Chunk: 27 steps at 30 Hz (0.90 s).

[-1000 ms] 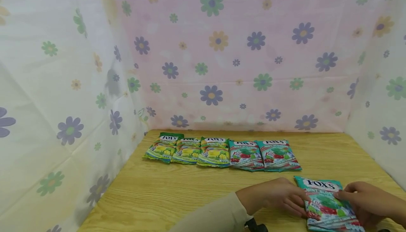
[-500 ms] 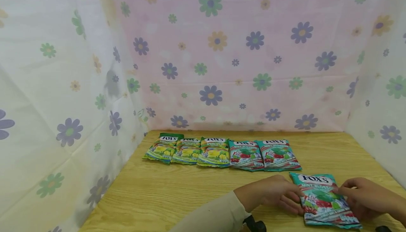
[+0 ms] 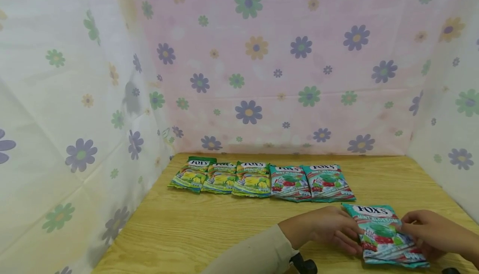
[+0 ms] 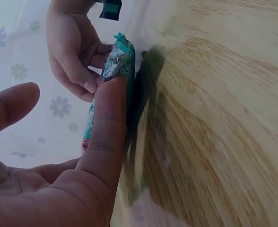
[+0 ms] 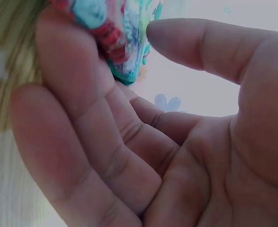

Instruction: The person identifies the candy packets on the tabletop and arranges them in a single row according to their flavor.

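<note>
A teal FOX'S Mint Blossom candy bag [image 3: 381,229] is at the front right of the table in the head view, its printed face up. My right hand [image 3: 435,232] pinches its right side, thumb on the front and fingers beneath, as the right wrist view also shows with the candy bag [image 5: 113,30] at the top. At the bag's left edge is my left hand [image 3: 333,229]. In the left wrist view its straight fingers [image 4: 108,123] lie along the bag's edge, the thumb standing apart. The bag is seen edge-on there, with its shadow on the wood.
Farther back, a row of bags lies side by side: yellow-green FOX'S Spring Tea bags [image 3: 251,179] on the left, two teal Mint Blossom bags [image 3: 329,183] on the right. The wooden table [image 3: 209,232] is enclosed by flowered cloth walls [image 3: 262,70].
The candy bag has shifted slightly away from me over the last second, both hands staying at its sides. The row at the back has not moved.
</note>
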### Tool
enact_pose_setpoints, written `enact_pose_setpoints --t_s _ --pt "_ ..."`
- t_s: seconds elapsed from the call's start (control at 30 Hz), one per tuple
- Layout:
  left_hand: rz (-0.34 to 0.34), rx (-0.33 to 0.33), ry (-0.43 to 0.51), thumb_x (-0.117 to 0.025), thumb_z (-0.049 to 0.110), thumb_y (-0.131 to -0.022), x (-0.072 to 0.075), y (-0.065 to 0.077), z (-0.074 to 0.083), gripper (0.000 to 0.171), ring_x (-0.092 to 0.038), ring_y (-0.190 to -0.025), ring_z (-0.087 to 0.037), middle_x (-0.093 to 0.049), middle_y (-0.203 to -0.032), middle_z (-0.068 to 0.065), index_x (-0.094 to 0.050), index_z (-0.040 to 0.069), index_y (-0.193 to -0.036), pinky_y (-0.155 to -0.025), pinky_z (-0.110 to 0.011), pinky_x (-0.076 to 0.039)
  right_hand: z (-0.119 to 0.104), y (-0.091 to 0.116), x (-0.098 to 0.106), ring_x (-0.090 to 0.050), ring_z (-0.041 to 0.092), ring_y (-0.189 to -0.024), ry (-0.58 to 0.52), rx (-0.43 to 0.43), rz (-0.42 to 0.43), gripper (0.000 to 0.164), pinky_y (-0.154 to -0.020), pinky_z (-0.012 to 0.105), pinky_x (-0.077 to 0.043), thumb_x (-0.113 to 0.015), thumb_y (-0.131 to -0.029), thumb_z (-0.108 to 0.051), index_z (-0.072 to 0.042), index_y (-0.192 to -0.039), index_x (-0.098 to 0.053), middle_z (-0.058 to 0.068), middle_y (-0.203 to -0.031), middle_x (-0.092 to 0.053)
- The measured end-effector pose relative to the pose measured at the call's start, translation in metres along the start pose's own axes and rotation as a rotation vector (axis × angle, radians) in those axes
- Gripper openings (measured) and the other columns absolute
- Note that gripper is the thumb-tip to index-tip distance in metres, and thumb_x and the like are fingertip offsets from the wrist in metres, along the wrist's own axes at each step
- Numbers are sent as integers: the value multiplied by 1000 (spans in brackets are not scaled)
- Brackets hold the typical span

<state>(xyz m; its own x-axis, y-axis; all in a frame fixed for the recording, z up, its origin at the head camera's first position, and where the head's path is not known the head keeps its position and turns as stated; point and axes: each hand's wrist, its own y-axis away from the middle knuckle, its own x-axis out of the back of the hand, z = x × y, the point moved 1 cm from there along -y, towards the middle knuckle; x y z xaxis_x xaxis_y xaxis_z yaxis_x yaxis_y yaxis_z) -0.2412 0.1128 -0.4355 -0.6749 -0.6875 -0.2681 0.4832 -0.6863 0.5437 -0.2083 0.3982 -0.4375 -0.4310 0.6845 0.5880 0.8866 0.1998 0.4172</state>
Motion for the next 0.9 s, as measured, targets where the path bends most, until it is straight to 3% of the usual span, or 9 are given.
enact_pose_setpoints --t_s 0.27,0.53,0.9 --pt "3 -66 -25 -62 14 -104 -1 -1 5 19 -61 -128 -46 -74 -109 -11 -66 11 -122 -110 -54 -45 -3 3 8 -55 12 -53 -31 36 20 36 -52 30 -53 -53 -106 -20 13 -121 -58 3 -79 -63" --pt "80 -163 -77 -67 13 -100 3 -4 14 37 -69 -115 -45 -74 -110 -7 -63 10 -137 -100 -57 -54 -10 4 19 -45 10 -52 -54 142 58 54 -49 28 -45 -47 -110 -18 26 -138 -35 6 -85 -65" --pt "116 -331 -150 -68 12 -99 15 -10 28 55 -75 -104 -33 -71 -126 -7 -52 9 -151 -94 -53 -60 -26 -5 22 -53 16 -63 53 168 259 63 -56 32 -50 -53 -109 -24 19 -150 -31 8 -97 -66"
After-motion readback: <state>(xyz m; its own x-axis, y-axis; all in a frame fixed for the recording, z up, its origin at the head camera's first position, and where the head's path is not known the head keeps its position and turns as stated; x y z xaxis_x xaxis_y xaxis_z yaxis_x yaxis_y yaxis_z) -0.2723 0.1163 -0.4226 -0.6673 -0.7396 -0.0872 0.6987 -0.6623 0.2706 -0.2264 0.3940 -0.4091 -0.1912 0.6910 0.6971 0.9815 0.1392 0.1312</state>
